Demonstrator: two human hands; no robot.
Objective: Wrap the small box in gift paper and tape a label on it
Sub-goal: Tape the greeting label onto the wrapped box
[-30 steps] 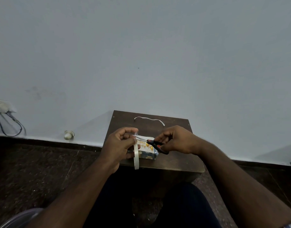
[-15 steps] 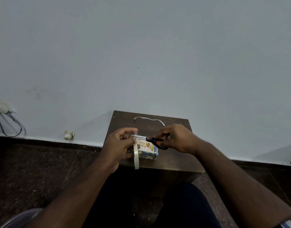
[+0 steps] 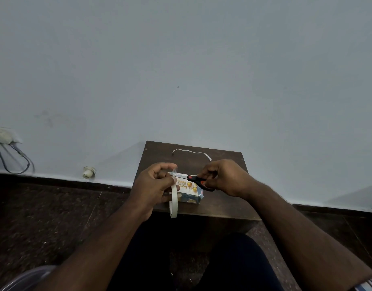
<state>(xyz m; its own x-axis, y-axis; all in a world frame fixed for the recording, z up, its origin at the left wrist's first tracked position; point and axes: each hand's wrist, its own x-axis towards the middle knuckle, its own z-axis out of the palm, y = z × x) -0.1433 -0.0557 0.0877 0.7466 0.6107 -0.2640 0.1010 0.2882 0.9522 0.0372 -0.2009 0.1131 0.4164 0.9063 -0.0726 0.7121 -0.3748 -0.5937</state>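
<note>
Hands point(image 3: 153, 185) with tape roll point(image 3: 173, 203) (scissors point(image 3: 198, 181) opposite) over wrapped box point(image 3: 190, 193)

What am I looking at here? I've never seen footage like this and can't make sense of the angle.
There is no machine: a camera worn on a person's head looks down at their two bare hands. The left hand holds a roll of tape with a strip pulled out. The right hand holds scissors, blades reaching toward that strip. Beneath them, on a small dark table, sits a box wrapped in birthday gift paper. A thin white strip lies at the table's far edge, near the wall.
</note>
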